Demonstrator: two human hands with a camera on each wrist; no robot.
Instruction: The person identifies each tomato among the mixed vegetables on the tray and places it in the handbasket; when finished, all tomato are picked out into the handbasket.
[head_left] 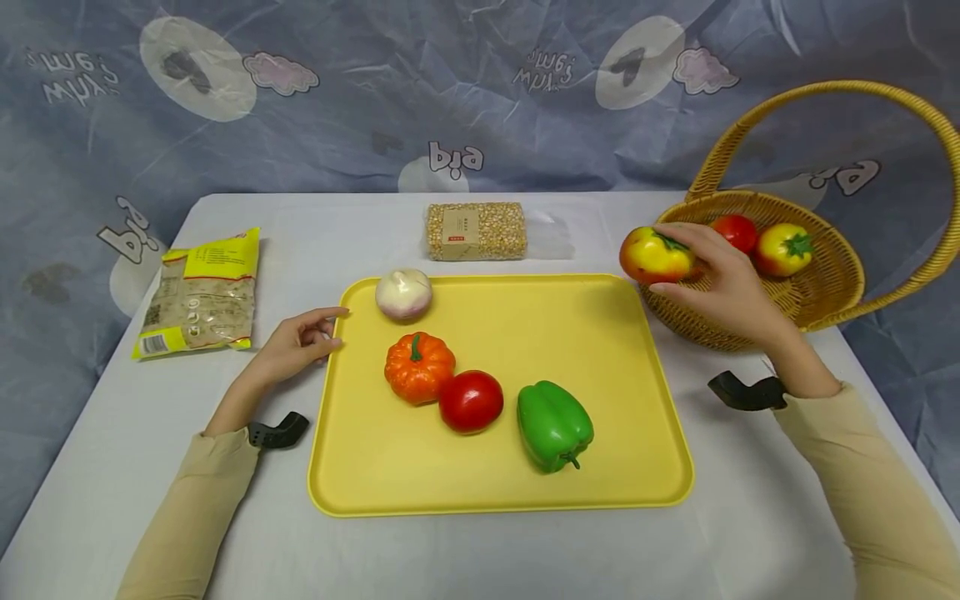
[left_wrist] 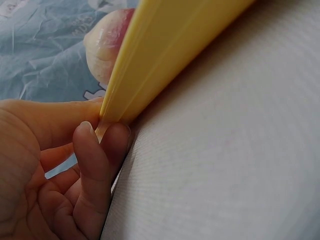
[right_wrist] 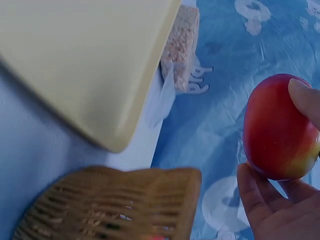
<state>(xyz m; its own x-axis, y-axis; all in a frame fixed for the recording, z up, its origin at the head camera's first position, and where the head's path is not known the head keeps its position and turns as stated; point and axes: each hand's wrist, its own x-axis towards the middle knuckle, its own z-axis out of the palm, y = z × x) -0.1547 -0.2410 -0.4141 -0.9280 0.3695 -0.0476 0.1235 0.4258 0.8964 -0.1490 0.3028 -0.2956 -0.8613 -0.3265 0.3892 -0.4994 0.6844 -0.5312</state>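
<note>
My right hand (head_left: 723, 283) holds a red-and-yellow fruit (head_left: 656, 256) with a green leafy top, between thumb and fingers. It is above the near-left rim of the wicker basket (head_left: 840, 258), beside the tray's far right corner. The right wrist view shows the red side of this fruit (right_wrist: 275, 130). At the left rim of the yellow tray (head_left: 600, 333), my left hand (head_left: 296, 346) pinches the edge with its fingertips, the other fingers curled. On the tray lie a purple-white turnip-like bulb (head_left: 404, 294), an orange pumpkin (head_left: 420, 367), a red tomato (head_left: 471, 402) and a green bell pepper (head_left: 553, 426).
Inside the basket are a red fruit (head_left: 735, 232) and another yellow-red one (head_left: 783, 250); its tall handle (head_left: 847, 86) arches above. A bag of corn kernels (head_left: 480, 232) lies behind the tray, and a yellow-and-clear packet (head_left: 206, 292) lies at the left.
</note>
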